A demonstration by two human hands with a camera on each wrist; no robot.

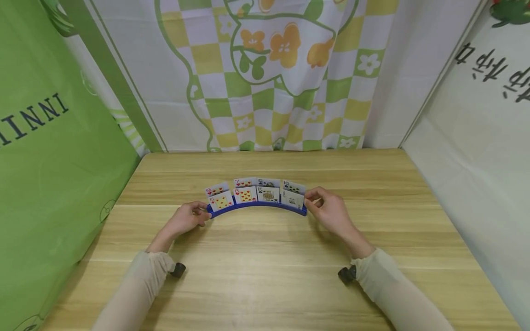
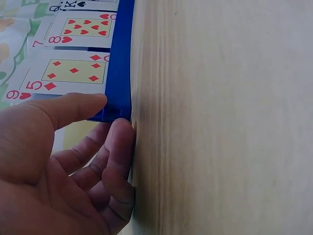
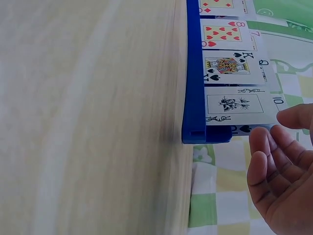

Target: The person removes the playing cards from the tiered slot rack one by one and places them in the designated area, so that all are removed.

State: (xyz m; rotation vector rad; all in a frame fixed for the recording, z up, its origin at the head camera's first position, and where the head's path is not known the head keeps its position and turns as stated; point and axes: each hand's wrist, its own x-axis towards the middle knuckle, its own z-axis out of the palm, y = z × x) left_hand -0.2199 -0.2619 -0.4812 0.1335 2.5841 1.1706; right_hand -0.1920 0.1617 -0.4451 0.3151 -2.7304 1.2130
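A curved blue card holder [image 1: 257,204] stands on the table with playing cards in two rows. Its front row shows a five of diamonds [image 2: 73,71], an eight of hearts [image 2: 88,28], a king of spades [image 3: 227,66] and a black-and-white joker [image 3: 237,105]. Behind them rise a nine of hearts [image 1: 216,189], a seven of hearts [image 1: 245,182], a queen [image 1: 268,182] and a ten [image 1: 294,186]. My left hand [image 1: 190,218] grips the holder's left end, thumb on its front. My right hand [image 1: 329,209] pinches the joker's outer upper corner between thumb and fingers.
The wooden table [image 1: 256,276] reaches back to a checked, flowered curtain [image 1: 281,101]. A green cloth wall [image 1: 54,161] borders the left side, a white one [image 1: 468,138] the right. Dark wrist-worn devices sit at both sleeve cuffs.
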